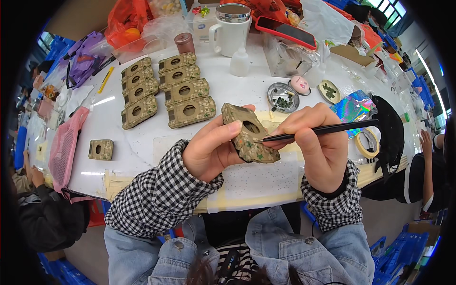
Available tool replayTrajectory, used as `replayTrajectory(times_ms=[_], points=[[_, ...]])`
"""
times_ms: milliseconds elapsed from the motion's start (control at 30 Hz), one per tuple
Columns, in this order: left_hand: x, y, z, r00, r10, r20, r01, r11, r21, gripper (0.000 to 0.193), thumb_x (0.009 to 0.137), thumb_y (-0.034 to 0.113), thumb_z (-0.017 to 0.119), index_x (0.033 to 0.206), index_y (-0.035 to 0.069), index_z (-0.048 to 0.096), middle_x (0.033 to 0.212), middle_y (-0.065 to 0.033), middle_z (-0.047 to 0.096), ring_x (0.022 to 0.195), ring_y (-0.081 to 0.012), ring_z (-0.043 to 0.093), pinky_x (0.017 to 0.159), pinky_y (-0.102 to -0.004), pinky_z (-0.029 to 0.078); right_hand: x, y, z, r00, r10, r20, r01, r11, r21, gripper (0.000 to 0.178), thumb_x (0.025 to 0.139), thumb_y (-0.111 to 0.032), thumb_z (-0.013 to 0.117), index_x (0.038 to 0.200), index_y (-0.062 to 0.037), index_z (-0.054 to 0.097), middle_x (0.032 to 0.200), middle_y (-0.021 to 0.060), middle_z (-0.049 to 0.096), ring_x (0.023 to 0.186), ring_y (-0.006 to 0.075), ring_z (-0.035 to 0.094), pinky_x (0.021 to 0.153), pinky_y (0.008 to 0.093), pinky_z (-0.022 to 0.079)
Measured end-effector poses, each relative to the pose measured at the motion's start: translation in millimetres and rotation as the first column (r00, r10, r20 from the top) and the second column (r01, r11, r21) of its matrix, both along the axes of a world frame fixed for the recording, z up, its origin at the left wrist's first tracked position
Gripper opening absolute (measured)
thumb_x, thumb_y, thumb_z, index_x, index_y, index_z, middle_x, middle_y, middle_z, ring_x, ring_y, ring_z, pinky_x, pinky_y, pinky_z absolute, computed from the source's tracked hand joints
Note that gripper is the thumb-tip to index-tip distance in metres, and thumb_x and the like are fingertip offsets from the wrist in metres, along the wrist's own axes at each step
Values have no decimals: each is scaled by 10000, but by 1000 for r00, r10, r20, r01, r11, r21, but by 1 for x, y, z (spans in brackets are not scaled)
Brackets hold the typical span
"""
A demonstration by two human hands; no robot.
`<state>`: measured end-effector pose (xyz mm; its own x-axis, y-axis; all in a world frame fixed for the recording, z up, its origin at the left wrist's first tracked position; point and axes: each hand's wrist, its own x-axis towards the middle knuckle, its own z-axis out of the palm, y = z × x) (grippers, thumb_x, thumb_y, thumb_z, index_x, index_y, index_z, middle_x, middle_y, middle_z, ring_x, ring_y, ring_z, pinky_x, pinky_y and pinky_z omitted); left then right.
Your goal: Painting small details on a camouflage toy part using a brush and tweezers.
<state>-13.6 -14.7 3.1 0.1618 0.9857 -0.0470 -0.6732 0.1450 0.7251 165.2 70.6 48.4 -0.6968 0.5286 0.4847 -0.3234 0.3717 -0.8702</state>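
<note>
Between left fingers (223, 134), camouflage shell (243, 138)

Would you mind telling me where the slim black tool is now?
In the head view, the slim black tool is right of centre in the right hand, its tip at the camouflage-patterned piece that the left hand holds.

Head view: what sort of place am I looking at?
Probably a hand-assembly workshop: rows of matching camouflage-patterned pieces on the table, a slim black tool in the right hand, and blue crates nearby.
</note>
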Motion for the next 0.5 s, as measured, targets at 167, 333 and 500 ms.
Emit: replayTrajectory(times_ms=[167,333,500], points=[[0,1,-3,1000,-7,7,7,1000,1,611,928,330,439,1413,23,228,1332,-151,449,1211,-250,482,1024,-442,392,1,-1,0,1000,-13,3,13,1000,-27,186,958,-145,467,919,34,499,877,137,563,768,200,619,721,303,528],[1,2,-3,1000,-4,5,4,1000,-9,619,928,336,441,1416,25,222,1335,-152,447,1217,-249,477,1027,-442,388,1,-1,1,1000,-18,6,18,999,-30,197,957,-158,475,917,33,501,876,135,564,766,196,617,720,299,526],[1,1,-2,1000,-4,-2,4,1000,-8,622,927,337,442,1417,25,220,1330,-150,452,1210,-249,484,1022,-437,395,1,-1,0,1000,-13,2,13,999,-36,204,957,-166,479,918,34,500,879,136,563,764,193,615,721,296,526]])
